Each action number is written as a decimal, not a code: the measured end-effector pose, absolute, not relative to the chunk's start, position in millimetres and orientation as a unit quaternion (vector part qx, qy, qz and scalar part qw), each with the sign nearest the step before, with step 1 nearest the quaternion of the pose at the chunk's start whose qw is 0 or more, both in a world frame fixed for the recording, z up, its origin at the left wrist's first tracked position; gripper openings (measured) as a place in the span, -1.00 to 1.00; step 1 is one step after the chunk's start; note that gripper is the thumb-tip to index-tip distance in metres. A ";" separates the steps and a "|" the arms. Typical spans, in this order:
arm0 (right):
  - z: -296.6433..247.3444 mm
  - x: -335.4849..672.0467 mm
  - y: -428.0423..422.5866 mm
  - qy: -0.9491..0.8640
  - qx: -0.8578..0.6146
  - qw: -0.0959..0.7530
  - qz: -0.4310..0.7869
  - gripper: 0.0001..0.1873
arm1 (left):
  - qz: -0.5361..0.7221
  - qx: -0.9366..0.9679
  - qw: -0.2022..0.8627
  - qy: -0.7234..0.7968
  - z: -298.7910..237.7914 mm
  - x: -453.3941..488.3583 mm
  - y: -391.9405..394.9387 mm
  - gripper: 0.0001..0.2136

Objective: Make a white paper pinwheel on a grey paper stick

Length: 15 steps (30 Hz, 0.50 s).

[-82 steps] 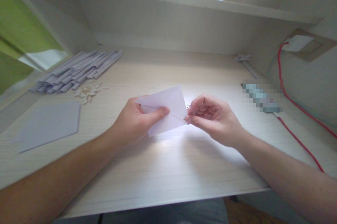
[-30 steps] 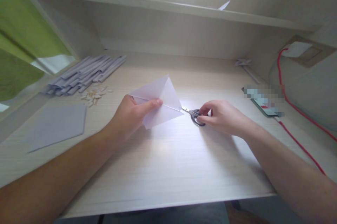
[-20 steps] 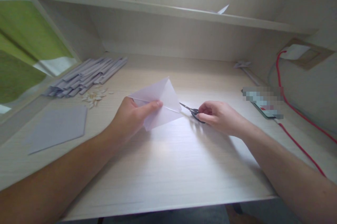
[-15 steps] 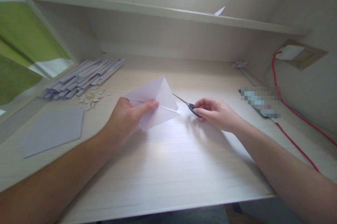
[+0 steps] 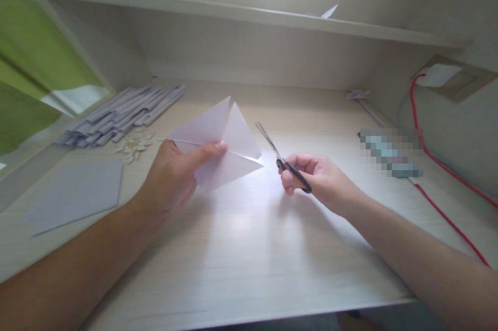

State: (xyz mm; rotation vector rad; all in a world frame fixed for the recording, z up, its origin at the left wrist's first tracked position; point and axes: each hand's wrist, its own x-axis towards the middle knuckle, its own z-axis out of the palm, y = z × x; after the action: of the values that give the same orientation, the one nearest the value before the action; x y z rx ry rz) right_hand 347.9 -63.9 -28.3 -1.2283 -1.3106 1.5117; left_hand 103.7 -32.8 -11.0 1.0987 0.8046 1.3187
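My left hand [image 5: 179, 170] pinches a sheet of white paper [image 5: 229, 165] above the desk, thumb on top near its middle. Slits run in from the paper's corners at the top, right and left, so pointed flaps stand slightly apart. In my right hand [image 5: 311, 178] is a pair of scissors [image 5: 286, 162] with black handles, fingers round the loops. The thin metal blades point up and left, slightly parted, just right of the paper and not touching it.
Rolled paper sticks [image 5: 124, 115] are piled at the back left, beside small pale pieces [image 5: 134, 147]. A paper stack [image 5: 80, 191] lies at left. A paper pinwheel [image 5: 358, 94] rests at back right, near a blurred phone-like object [image 5: 389, 152] and a red cable [image 5: 447, 222].
The scissors have drawn away from the paper and tilted more upright, blades parting slightly. The paper has shifted left and turned a little, and its upper slit now gapes.
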 end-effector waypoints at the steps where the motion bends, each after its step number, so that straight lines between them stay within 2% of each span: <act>1: -26.3 346.8 -66.9 -0.530 -0.487 0.384 0.579 -0.61 | 0.568 0.470 0.581 0.345 -9.4 103.7 -33.3 -0.80; 10: -24.0 346.9 -76.4 -0.602 -0.542 0.349 0.471 -0.58 | 0.591 0.457 0.577 0.330 -9.3 104.3 -33.3 -0.61; 15: -21.5 346.0 -77.8 -0.619 -0.551 0.321 0.459 -0.59 | 0.612 0.435 0.566 0.340 -10.9 102.9 -30.0 -0.57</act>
State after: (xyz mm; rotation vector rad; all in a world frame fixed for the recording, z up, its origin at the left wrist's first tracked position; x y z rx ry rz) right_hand 346.0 -77.8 -21.5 -1.4480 -1.6265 1.2049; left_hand 102.9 -30.0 -10.9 1.0236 0.7996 1.4390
